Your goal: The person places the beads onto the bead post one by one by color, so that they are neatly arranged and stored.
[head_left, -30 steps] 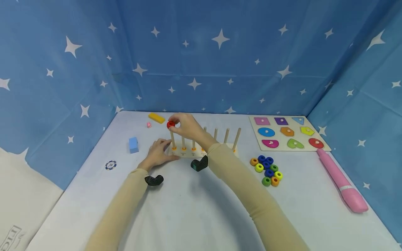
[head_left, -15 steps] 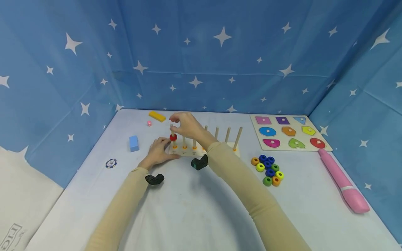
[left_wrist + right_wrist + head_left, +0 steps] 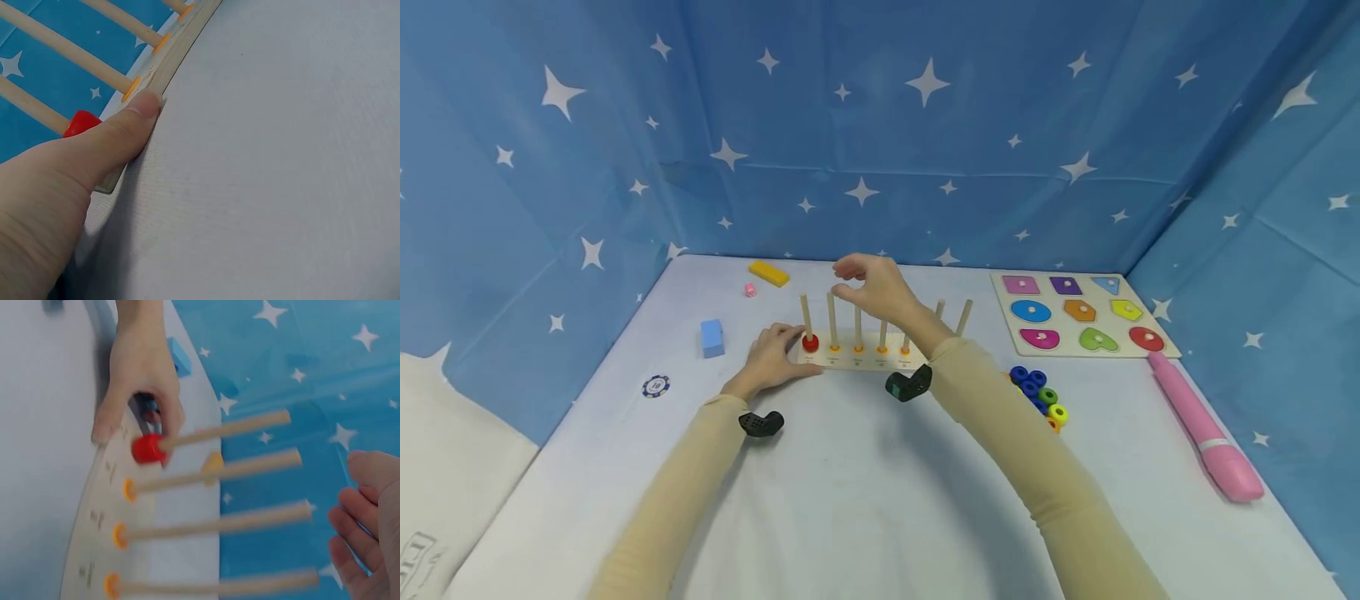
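A wooden peg board with several upright pegs stands on the white table in the head view. One red ring sits at the foot of its leftmost peg. My left hand grips the board's left end; in the left wrist view the thumb lies along the front edge. The right wrist view shows the left fingers behind the board, partly hidden. Above the pegs, my right hand holds nothing, its fingers loosely bent and apart from the thumb. The right forearm hides part of the board's right side.
Several coloured rings lie right of the board, partly behind the right sleeve. Behind them is a shape puzzle, with a pink umbrella at the right edge. A blue block, yellow block and poker chip lie left.
The red ring has left the right hand's fingers and slid down the leftmost peg to the base. The right hand has moved to the right. The left hand keeps its grip on the board.
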A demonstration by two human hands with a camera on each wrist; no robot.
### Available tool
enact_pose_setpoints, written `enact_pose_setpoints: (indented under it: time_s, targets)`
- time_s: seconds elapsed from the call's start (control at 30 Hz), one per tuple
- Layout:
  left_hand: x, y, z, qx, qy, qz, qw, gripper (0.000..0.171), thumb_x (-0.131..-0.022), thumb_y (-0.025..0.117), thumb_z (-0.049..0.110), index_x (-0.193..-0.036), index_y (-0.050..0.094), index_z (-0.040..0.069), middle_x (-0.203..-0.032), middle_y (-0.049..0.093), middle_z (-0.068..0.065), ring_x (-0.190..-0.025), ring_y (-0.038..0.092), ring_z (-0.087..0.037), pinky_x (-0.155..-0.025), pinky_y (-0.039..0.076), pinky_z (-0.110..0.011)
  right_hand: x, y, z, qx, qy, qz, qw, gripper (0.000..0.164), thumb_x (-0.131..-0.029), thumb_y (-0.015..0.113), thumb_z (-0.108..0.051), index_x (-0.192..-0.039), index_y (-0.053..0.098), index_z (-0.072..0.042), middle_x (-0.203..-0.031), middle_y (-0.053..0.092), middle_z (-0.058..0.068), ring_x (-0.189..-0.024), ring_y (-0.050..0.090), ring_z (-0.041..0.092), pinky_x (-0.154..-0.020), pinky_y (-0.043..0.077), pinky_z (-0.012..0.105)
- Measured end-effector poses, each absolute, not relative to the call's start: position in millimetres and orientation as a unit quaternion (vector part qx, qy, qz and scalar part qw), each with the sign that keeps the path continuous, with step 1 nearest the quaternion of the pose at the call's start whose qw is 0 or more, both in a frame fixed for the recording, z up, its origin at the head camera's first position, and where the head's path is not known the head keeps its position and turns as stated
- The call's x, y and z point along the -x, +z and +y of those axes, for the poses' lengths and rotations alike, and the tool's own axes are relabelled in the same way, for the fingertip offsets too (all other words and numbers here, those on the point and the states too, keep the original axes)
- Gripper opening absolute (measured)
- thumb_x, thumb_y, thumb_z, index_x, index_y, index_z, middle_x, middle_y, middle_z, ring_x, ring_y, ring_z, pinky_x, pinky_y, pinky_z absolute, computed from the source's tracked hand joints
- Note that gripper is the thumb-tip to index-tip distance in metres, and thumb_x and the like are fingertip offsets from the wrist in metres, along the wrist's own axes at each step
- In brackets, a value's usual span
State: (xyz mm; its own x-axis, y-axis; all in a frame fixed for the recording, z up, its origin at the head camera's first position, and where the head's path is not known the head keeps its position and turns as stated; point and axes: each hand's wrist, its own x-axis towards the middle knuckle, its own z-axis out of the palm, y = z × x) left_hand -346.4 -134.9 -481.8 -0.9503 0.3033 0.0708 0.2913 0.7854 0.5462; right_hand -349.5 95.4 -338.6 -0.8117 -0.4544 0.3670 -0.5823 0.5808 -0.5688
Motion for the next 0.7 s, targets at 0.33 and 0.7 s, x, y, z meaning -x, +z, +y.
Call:
enact_pose_setpoints:
  time_s: [0.33, 0.7]
  targets:
    - [346, -481, -135, -0.168, 0.289, 0.943, 0.008, 0.096, -0.070, 0.075, 0.057, -0.144, 0.039, 0.009, -0.135, 0.037, -0.017, -0.120, 0.034, -0.034, -0.100, 0.027, -0.052, 340, -332, 181, -0.206, 0.437, -0.866, 0.131, 0.030, -0.088, 0.068, -0.023, -0.114, 0.064, -0.007, -0.109, 0.065, 0.004, -0.101, 0.059, 0.016, -0.089, 0.046, 0.031]
    - [346, -482, -135, -0.175, 0.291, 0.940, 0.005, 0.096, -0.070, 0.076, 0.056, -0.143, 0.039, 0.007, -0.134, 0.037, -0.017, -0.118, 0.034, -0.033, -0.099, 0.028, -0.051, 312, -354, 271, -0.125, 0.424, -0.884, 0.155, 0.027, -0.089, 0.067, -0.019, -0.112, 0.065, -0.006, -0.106, 0.065, 0.007, -0.095, 0.059, 0.017, -0.081, 0.047, 0.022]
